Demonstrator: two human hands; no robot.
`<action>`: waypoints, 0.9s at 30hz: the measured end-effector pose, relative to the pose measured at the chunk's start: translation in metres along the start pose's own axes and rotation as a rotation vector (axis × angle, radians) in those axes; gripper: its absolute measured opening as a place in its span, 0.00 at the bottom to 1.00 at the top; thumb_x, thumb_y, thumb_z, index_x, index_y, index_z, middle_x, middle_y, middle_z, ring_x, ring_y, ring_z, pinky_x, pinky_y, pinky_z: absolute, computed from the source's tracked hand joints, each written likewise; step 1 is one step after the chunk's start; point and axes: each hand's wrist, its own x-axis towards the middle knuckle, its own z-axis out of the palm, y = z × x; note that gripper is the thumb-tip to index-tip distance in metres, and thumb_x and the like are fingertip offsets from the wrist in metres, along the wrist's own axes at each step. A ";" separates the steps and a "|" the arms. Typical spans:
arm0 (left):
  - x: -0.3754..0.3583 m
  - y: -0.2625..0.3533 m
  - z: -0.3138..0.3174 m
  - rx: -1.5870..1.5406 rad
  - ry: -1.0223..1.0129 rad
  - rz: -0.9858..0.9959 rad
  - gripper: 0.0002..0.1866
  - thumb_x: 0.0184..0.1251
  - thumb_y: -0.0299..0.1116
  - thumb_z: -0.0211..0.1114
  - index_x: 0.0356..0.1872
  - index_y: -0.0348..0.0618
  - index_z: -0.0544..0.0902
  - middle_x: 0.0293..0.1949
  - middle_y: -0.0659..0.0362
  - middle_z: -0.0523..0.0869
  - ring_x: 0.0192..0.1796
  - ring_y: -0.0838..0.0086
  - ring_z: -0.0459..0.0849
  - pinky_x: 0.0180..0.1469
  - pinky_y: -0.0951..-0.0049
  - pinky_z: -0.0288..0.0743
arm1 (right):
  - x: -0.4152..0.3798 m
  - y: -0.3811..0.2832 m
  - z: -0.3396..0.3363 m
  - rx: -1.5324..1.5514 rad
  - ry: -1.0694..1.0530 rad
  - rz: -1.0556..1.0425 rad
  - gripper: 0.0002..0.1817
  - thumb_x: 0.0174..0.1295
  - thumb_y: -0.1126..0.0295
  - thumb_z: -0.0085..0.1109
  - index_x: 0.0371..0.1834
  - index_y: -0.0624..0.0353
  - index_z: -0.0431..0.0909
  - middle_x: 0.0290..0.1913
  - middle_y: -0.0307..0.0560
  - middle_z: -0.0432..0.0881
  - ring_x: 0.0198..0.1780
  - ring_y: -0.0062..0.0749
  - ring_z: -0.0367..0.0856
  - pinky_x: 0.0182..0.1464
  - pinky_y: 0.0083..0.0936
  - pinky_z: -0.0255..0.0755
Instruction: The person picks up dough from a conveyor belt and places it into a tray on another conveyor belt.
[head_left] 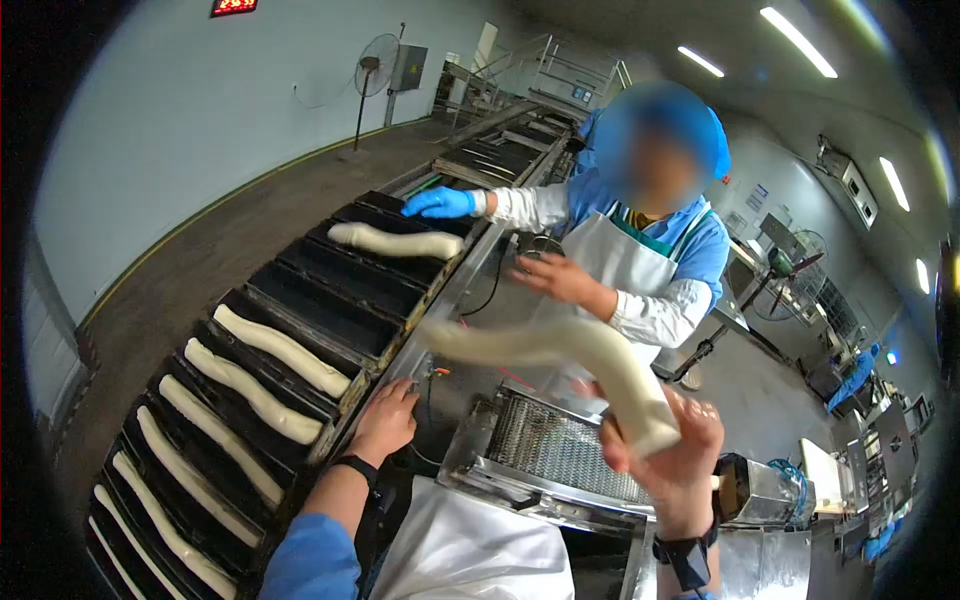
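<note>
A long roll of pale dough (575, 345) hangs in the air over the metal conveyor, curved and blurred by motion at its far end. My right hand (675, 440) grips its near end from below. My left hand (385, 420) rests on the metal edge beside the black baking pans (330, 300), its fingers lying flat and holding nothing. Several pans nearest me each hold one dough strip (230, 385). Farther up the row, another dough roll (395, 241) lies in a pan, close to a co-worker's blue-gloved hand (440, 203).
A mesh conveyor (560, 445) stands in front of me, with a metal machine housing (760, 490) to its right. Across from me a co-worker in a white apron (620, 255) has one bare hand (560, 275) raised. A fan (375, 65) stands by the left wall.
</note>
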 end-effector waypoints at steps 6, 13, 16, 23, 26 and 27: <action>-0.001 0.003 0.008 0.011 -0.070 -0.005 0.24 0.61 0.29 0.63 0.60 0.34 0.82 0.71 0.46 0.74 0.74 0.52 0.70 0.76 0.55 0.65 | 0.029 0.022 0.010 0.013 -0.207 -0.066 0.56 0.56 0.64 0.67 0.87 0.53 0.43 0.80 0.68 0.59 0.71 0.63 0.74 0.59 0.44 0.80; -0.001 0.004 -0.005 -0.047 0.042 0.023 0.20 0.57 0.24 0.64 0.53 0.34 0.85 0.66 0.45 0.78 0.71 0.52 0.74 0.73 0.56 0.68 | -0.074 0.104 -0.085 -0.200 0.205 0.206 0.39 0.63 0.73 0.63 0.80 0.64 0.61 0.69 0.60 0.77 0.64 0.44 0.81 0.62 0.39 0.77; -0.003 0.007 -0.012 -0.027 -0.010 -0.003 0.21 0.58 0.25 0.64 0.55 0.36 0.85 0.67 0.46 0.77 0.71 0.53 0.73 0.74 0.57 0.67 | -0.136 0.143 -0.117 -0.159 0.543 0.269 0.33 0.66 0.74 0.60 0.76 0.68 0.65 0.62 0.60 0.83 0.59 0.44 0.84 0.61 0.39 0.78; -0.031 0.010 -0.061 -0.313 0.025 -0.123 0.22 0.61 0.24 0.64 0.59 0.42 0.83 0.68 0.45 0.77 0.68 0.47 0.76 0.68 0.52 0.73 | -0.218 0.185 -0.152 -0.185 0.975 0.284 0.26 0.65 0.70 0.59 0.66 0.69 0.73 0.50 0.58 0.88 0.47 0.45 0.89 0.50 0.38 0.83; -0.034 -0.007 -0.110 -0.102 0.163 -0.081 0.23 0.61 0.25 0.67 0.60 0.40 0.82 0.66 0.44 0.77 0.68 0.47 0.76 0.70 0.53 0.70 | -0.216 0.188 -0.172 -0.249 1.083 0.299 0.24 0.64 0.73 0.60 0.64 0.67 0.75 0.45 0.56 0.89 0.43 0.41 0.89 0.44 0.33 0.83; -0.036 -0.016 -0.120 -0.020 0.177 -0.172 0.23 0.63 0.27 0.68 0.61 0.39 0.81 0.66 0.43 0.77 0.69 0.47 0.74 0.72 0.51 0.67 | -0.213 0.189 -0.177 -0.234 1.114 0.261 0.22 0.64 0.76 0.61 0.62 0.66 0.76 0.44 0.53 0.88 0.41 0.39 0.89 0.41 0.32 0.83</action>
